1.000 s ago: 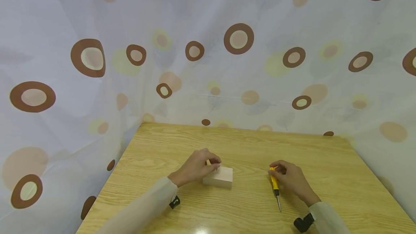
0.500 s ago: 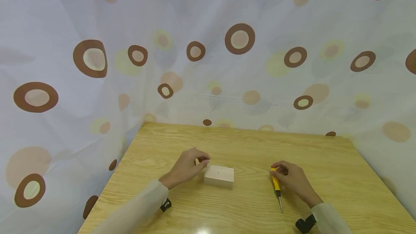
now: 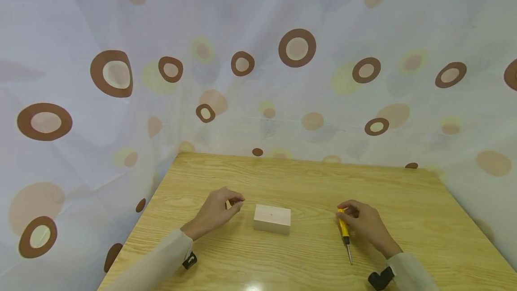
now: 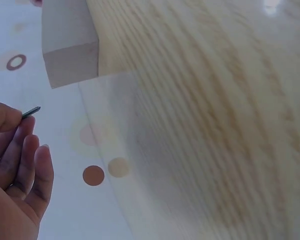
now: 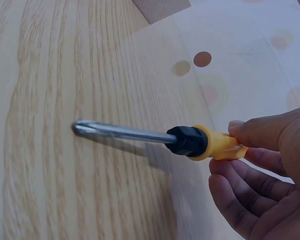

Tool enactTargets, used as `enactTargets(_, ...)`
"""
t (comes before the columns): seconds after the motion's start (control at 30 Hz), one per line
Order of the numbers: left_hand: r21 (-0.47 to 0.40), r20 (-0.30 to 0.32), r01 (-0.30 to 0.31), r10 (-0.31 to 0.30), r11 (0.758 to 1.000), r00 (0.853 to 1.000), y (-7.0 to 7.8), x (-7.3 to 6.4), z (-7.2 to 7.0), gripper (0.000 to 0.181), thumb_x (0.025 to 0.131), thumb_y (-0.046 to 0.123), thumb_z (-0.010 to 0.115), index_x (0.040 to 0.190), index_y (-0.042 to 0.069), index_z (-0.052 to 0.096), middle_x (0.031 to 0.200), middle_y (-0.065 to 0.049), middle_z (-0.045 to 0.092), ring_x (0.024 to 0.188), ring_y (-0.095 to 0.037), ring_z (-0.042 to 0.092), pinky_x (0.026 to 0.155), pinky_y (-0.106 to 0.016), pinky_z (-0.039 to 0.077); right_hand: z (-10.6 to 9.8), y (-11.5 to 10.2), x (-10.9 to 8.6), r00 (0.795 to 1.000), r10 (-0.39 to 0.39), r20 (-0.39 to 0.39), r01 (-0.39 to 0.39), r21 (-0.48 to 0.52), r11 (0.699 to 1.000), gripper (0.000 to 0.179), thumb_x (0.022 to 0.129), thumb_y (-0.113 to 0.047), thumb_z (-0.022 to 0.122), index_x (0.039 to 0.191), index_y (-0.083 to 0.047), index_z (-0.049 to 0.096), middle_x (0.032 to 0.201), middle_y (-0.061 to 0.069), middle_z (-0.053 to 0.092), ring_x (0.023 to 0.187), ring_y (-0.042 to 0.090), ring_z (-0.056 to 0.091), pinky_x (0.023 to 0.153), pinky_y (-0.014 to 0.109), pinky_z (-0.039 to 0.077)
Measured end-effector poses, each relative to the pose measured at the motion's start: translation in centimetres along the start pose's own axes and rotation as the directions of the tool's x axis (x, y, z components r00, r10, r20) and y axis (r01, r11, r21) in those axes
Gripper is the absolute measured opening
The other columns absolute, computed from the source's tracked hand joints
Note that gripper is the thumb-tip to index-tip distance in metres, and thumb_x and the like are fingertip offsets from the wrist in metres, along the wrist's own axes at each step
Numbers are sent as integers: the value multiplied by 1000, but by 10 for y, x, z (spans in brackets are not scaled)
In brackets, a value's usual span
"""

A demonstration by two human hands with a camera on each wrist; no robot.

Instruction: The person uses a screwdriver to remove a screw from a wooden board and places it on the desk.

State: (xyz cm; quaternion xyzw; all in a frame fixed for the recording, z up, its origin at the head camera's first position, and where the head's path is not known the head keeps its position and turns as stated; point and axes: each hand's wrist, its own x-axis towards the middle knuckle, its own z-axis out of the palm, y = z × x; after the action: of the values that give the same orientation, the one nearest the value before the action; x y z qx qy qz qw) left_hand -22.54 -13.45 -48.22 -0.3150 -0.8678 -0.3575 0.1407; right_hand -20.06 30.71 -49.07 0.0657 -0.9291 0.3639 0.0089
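Observation:
A pale wooden block [image 3: 272, 219] with a small dark hole in its top lies on the table in the head view. To its left, clear of it, my left hand [image 3: 218, 208] pinches a small metal screw [image 4: 31, 112] between thumb and forefinger. The screw's pointed tip sticks out in the left wrist view; its other end is hidden by the fingers. My right hand [image 3: 363, 226] pinches the yellow handle of a screwdriver [image 3: 344, 232] to the right of the block. The screwdriver's metal shaft [image 5: 125, 132] points down toward the near side of the table.
The wood-grain table [image 3: 307, 264] runs back to a patterned cloth [image 3: 282, 93], which hangs behind it and along both sides. Dark camera mounts are strapped at the left wrist [image 3: 189, 260] and the right wrist [image 3: 380, 278].
My left hand has moved off the top of the block to the left, with the screw in its fingers, and the hole now shows. The right hand and screwdriver have hardly moved.

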Motion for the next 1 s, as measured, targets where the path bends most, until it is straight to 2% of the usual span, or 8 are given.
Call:
enactTargets(0.23, 4, 0, 37, -37, 999, 999, -6, -10, -5, 12, 97, 13, 74, 107, 7, 79, 91, 9, 71, 83, -6, 61, 65, -24, 51, 1, 5, -1, 1000, 0, -5, 0, -8, 1000, 32, 99, -30, 72, 120, -6, 71, 95, 0, 70, 86, 15, 65, 74, 32, 52)
enactTargets(0.4, 26, -15, 46, -45, 999, 999, -9, -11, -9, 11, 97, 12, 74, 106, 7, 79, 88, 10, 71, 82, -6, 61, 64, -25, 50, 2, 8, -1, 1000, 4, -2, -4, -6, 1000, 31, 99, -30, 72, 120, -6, 71, 95, 0, 69, 87, 15, 65, 74, 32, 52)
enactTargets(0.6, 70, -46, 68, -65, 995, 997, -15, -13, -10, 10, 95, 8, 75, 104, 5, 79, 87, 8, 72, 79, -7, 60, 70, -31, 53, 2, 9, 0, 1000, 10, -2, -10, -11, 1000, 33, 99, -32, 72, 120, -7, 71, 97, 0, 70, 89, 15, 66, 76, 33, 53)
enactTargets(0.83, 115, -46, 155, -151, 981, 988, -14, -16, -12, 8, 93, 6, 76, 99, 6, 79, 88, 4, 73, 74, -9, 58, 67, -26, 50, 1, 8, 0, 1000, 19, -1, -19, -4, 1000, 33, 99, -31, 72, 121, -6, 70, 98, 1, 70, 89, 16, 66, 73, 32, 53)
enactTargets(1.0, 157, -19, 218, -217, 963, 976, -16, -19, -12, 6, 92, 8, 76, 97, 6, 80, 84, 4, 72, 69, -6, 54, 62, -24, 47, 2, 9, 0, 1000, 14, 3, -14, 5, 1000, 32, 99, -29, 72, 120, -5, 70, 97, 2, 70, 87, 16, 66, 71, 29, 53)
